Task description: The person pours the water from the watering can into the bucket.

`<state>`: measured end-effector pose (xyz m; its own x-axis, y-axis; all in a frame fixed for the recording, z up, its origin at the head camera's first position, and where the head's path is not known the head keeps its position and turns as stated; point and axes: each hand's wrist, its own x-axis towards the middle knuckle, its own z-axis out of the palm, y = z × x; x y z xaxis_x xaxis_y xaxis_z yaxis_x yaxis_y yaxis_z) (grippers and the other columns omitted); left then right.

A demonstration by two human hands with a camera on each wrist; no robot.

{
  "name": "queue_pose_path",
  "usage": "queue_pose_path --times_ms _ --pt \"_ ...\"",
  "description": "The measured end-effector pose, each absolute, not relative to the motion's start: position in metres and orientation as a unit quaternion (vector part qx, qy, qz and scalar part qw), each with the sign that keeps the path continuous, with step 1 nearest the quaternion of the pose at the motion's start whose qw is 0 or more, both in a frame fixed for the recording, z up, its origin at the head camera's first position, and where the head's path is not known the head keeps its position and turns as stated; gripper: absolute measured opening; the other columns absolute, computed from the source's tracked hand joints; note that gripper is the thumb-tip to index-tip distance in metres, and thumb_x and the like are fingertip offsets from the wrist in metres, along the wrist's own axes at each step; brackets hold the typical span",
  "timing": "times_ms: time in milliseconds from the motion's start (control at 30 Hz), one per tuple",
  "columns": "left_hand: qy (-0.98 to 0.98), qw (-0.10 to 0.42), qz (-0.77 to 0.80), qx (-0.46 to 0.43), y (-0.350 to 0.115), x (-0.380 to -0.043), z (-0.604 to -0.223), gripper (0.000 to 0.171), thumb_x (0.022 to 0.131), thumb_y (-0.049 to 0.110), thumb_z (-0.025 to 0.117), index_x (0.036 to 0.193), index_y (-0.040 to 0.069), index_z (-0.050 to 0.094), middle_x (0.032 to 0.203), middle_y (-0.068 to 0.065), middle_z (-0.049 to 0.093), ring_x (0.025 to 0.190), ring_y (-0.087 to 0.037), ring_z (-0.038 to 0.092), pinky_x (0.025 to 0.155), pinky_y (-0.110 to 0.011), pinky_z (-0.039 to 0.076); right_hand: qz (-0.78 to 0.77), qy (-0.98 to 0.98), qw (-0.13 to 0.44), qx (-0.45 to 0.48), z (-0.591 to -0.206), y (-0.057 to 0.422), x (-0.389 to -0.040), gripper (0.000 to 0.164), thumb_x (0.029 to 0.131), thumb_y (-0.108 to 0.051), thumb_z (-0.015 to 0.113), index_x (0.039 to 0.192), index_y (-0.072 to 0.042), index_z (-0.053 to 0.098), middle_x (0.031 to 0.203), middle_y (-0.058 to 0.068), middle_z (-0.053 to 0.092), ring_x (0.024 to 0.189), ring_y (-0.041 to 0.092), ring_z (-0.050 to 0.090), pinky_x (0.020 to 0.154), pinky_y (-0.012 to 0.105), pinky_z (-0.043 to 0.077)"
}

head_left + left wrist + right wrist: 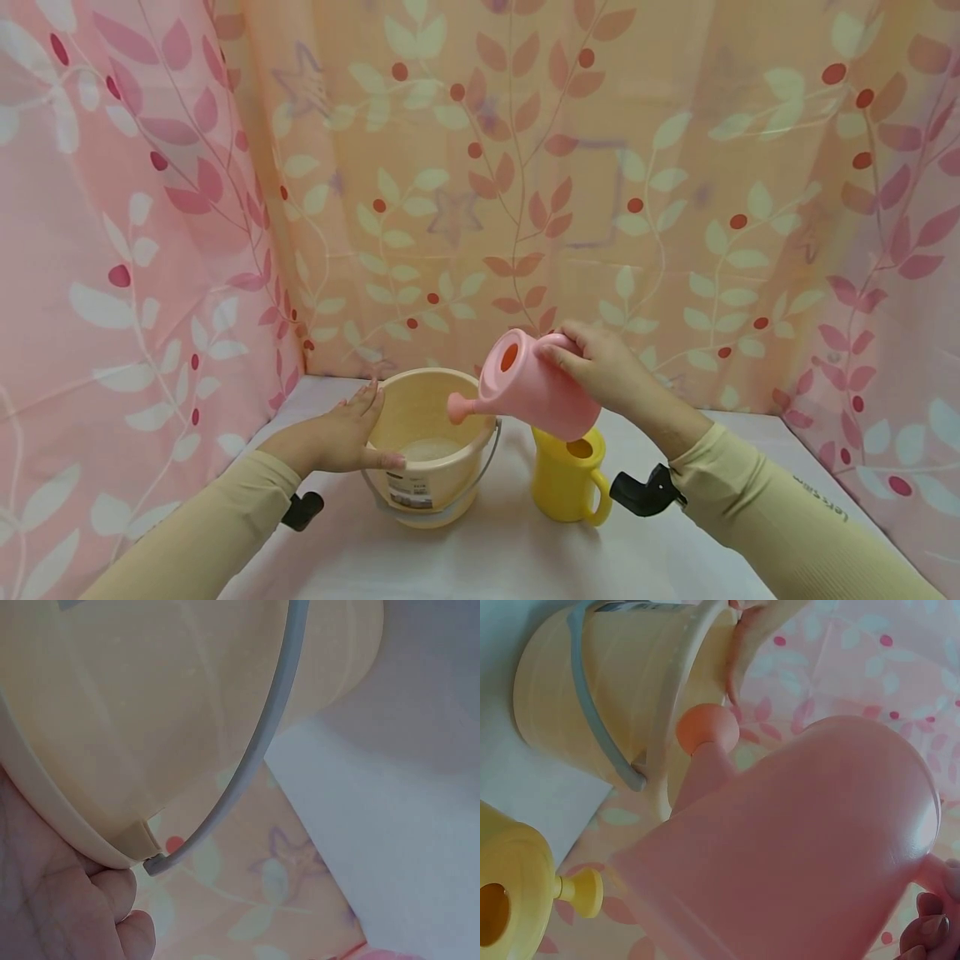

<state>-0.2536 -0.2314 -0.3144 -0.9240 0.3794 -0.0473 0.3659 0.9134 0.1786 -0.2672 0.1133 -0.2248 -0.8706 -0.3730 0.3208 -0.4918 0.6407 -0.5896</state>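
My right hand (pixel 603 367) holds a pink toy watering can (pixel 543 392) by its handle. The can is tilted left, and its round spout head (pixel 707 729) is over the opening of a cream bucket (pixel 427 425). On the bucket's left rim rests my left hand (pixel 341 429), thumb toward the front and fingers stretched toward the back. From the left wrist, its palm and fingertips (pixel 135 934) show against the rim. Whether water leaves the spout cannot be seen. Beneath the pink can stands a yellow watering can (pixel 566 492), upright and untouched.
The bucket's grey handle (pixel 450 508) hangs down at its front. A white cloth (pixel 525 558) covers the table. Pink and orange leaf-patterned curtains (pixel 480 183) close off the back and both sides.
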Motion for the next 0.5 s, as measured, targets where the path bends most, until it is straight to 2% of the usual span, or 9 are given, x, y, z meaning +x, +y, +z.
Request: queue_pose_path --times_ms 500 --pt "0.978 0.043 0.078 0.191 -0.2315 -0.2544 -0.3141 0.117 0.072 0.074 0.05 0.14 -0.013 0.012 0.148 -0.028 0.002 0.137 -0.04 0.005 0.106 -0.055 0.015 0.338 -0.907 0.087 0.236 -0.2269 0.1126 -0.2675 0.027 0.088 -0.04 0.057 0.095 -0.013 0.058 0.079 0.004 0.057 0.079 0.022 0.053 0.065 0.029 0.046"
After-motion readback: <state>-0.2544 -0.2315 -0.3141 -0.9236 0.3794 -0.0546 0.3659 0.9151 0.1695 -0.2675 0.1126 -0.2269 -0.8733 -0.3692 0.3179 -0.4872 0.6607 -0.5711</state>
